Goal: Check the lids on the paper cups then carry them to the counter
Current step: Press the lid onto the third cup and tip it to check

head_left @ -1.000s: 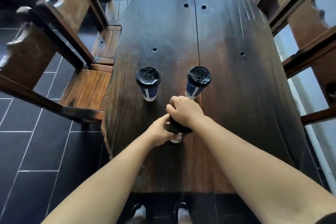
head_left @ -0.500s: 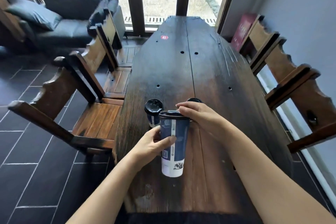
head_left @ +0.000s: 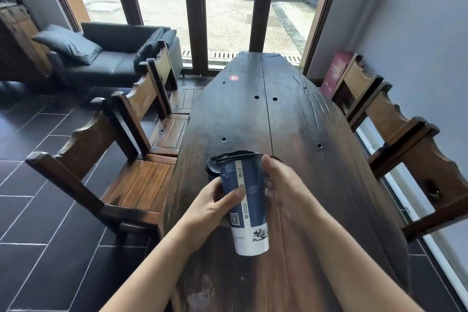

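While we stand at the near end of the long dark wooden desk (head_left: 291, 119), it runs away from us toward the big windows (head_left: 228, 7). Wooden chairs (head_left: 131, 180) stand along its left side, and more chairs are on the right. A dark sofa (head_left: 111, 58) sits far off on the left.

We hold one paper cup (head_left: 247, 205) up in the air above the near part of the desk, tipped a little. It is blue with a white bottom, and its black lid (head_left: 238, 156) is on top. Our left hand (head_left: 212, 208) is wrapped around the left side of the cup, with the thumb across the front. Our right hand (head_left: 283, 185) is blurry; its fingers (head_left: 269, 167) touch the cup just under the lid, but we cannot tell how tight they hold.

We think the cup is light and its wall is thin and soft, so a hard squeeze could pop the lid. The middle of the wall is a good place to hold it, with one hand pressing the lid rim.

A second cup (head_left: 212, 168) peeks out behind the held one, on its left; only part of its lid shows. A dark edge by our right hand may be a third cup, but it is mostly hidden. We cannot see if the cups are full.
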Demonstrator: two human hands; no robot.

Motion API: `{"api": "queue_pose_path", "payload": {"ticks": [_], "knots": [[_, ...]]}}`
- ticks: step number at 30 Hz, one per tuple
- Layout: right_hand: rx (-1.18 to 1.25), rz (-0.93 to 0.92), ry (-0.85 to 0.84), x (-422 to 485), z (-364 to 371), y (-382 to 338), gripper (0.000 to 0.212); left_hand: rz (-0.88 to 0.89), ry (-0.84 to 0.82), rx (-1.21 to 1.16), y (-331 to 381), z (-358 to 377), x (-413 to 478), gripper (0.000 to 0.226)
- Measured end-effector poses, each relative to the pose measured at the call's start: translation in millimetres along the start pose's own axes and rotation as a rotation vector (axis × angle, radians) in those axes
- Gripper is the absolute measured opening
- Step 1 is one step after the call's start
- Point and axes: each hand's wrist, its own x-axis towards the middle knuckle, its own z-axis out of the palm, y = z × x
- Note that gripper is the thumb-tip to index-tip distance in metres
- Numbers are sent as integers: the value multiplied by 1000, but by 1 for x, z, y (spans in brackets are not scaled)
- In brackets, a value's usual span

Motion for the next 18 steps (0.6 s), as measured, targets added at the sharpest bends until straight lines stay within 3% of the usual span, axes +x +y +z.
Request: {"api": "queue_pose_path", "payload": {"ticks": [5,10,12,15,18], "knots": [[216,130,4,-34,6,47,54,-17,77,-247,-10,0,-2,71],[300,192,62,-54,-8,62,56,-51,119,-312,-16,1,-6,102],[334,156,95,-59,-17,63,67,-59,130,-324,-20,3,-7,101],[301,72,159,-62,-24,61,101,-106,138,-390,-29,5,-11,98],[132,-31,272,-63,-28,53,88,-186,115,-338,-38,6,-15,76]]}}
